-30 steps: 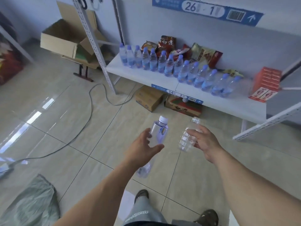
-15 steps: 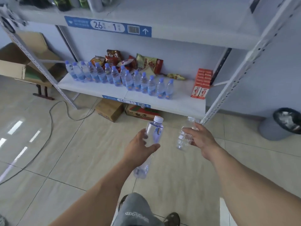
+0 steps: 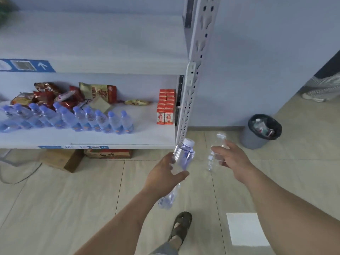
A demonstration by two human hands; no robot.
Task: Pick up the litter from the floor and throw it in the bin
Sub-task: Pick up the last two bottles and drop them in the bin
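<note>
Two bottles [image 3: 184, 157], middles hidden by hands [image 3: 163, 177]

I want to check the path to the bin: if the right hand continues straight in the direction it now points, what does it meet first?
The right hand, gripping a clear empty bottle, points forward and slightly right. The way looks free over bare floor until the grey bin, probably the first thing met, though depth is unclear.
</note>
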